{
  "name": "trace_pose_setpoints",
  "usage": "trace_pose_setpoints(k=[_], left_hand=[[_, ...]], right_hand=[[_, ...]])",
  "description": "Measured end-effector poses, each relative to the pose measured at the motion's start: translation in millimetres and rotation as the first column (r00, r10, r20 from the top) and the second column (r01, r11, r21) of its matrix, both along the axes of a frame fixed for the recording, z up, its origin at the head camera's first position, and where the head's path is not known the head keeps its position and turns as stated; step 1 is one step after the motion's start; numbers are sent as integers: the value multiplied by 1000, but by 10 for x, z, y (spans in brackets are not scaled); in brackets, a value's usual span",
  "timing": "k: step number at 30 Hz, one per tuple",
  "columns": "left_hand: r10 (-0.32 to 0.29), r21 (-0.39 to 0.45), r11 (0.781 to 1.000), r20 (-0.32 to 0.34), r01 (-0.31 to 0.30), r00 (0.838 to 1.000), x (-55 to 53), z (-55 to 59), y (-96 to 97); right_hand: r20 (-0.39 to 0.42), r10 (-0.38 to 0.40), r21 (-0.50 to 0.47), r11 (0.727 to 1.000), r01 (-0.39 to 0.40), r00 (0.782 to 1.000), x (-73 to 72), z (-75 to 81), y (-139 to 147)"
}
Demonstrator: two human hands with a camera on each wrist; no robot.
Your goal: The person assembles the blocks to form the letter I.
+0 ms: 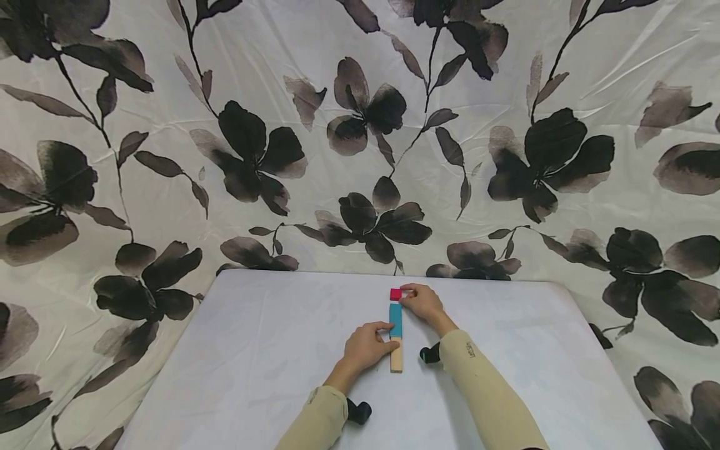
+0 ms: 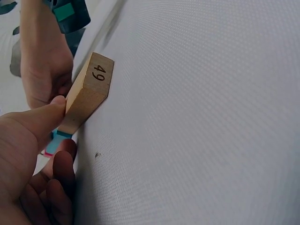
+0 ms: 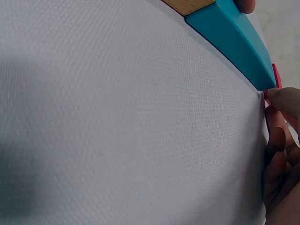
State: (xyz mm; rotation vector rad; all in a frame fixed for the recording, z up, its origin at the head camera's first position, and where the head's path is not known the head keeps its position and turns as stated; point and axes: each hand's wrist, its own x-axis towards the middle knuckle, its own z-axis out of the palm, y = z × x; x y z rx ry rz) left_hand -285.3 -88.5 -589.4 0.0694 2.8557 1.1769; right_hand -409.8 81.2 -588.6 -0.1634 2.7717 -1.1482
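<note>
Three blocks stand in a line on the white table: a bare wooden block (image 1: pixel 396 360) nearest, a blue block (image 1: pixel 396 320) in the middle, a small red block (image 1: pixel 395 294) farthest. My left hand (image 1: pixel 364 345) is beside them on the left. Its thumb touches the wooden block, marked 49 on its end (image 2: pixel 98 73), and its index finger reaches the blue one. From the right, my right hand (image 1: pixel 423 303) pinches the red block, thumb at the near side and index finger at the far edge. A narrow gap separates red from blue; wood and blue (image 3: pixel 234 47) touch.
The white tabletop (image 1: pixel 253 350) spreads to both sides of the row, its far edge close beyond the red block. Behind it hangs a floral cloth (image 1: pixel 315 181). Black wrist devices (image 1: pixel 360 411) sit by each sleeve.
</note>
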Motion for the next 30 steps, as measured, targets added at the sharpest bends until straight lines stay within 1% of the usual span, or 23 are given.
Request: trace_pose_setpoints(k=[11, 20, 30], left_hand=[[4, 2, 1000, 4, -4, 1000, 13, -17, 11], [-4, 0, 1000, -10, 4, 1000, 11, -20, 4], [-1, 0, 1000, -10, 1, 1000, -3, -20, 5]], right_hand=[[-30, 26, 28, 999, -25, 999, 21, -1, 13], [-32, 26, 32, 999, -25, 999, 39, 19, 7], [-40, 19, 29, 999, -18, 999, 18, -12, 8]])
